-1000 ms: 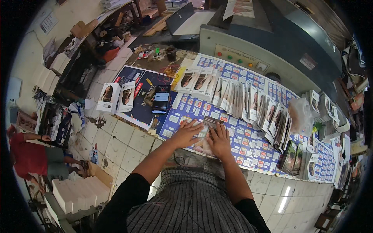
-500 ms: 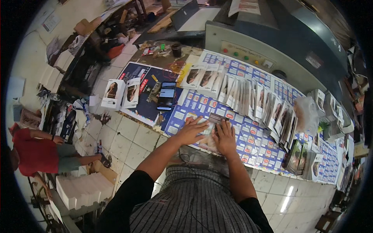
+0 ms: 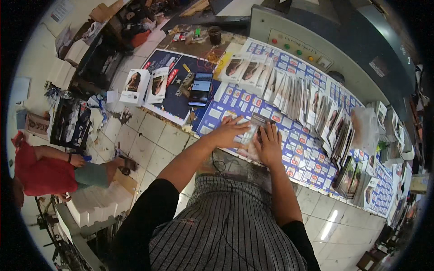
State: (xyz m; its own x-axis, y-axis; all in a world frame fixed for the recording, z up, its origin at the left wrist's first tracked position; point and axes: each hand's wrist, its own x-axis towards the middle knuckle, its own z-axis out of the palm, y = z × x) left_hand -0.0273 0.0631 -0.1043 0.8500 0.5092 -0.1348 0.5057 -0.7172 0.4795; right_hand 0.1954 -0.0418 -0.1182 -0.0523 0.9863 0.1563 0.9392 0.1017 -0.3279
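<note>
A flat printed piece of thin card [image 3: 260,121], dark at its far end and pale nearer me, lies at the front edge of the table. My left hand [image 3: 229,133] rests on its left side with fingers spread. On its right side my right hand [image 3: 270,147] lies flat, fingers stretched forward. Between them they cover much of the card. Beyond, a long leaning row of flat white-and-brown printed packs [image 3: 294,95] runs to the right. Two more piles, a white pack [image 3: 135,86] and a second white pack [image 3: 157,86], lie at the left.
Blue printed sheets [image 3: 294,156] cover the table. A phone [image 3: 200,89] lies left of my hands, a dark cup [image 3: 214,35] farther back. A grey machine [image 3: 289,38] with buttons stands behind. At right sits a clear plastic bag [image 3: 364,128]. A person in red [image 3: 45,169] is at far left.
The whole view has shifted, so the table sits higher in the picture. Both my hands stay flat on the card, with little visible movement. The person in red has moved their arms.
</note>
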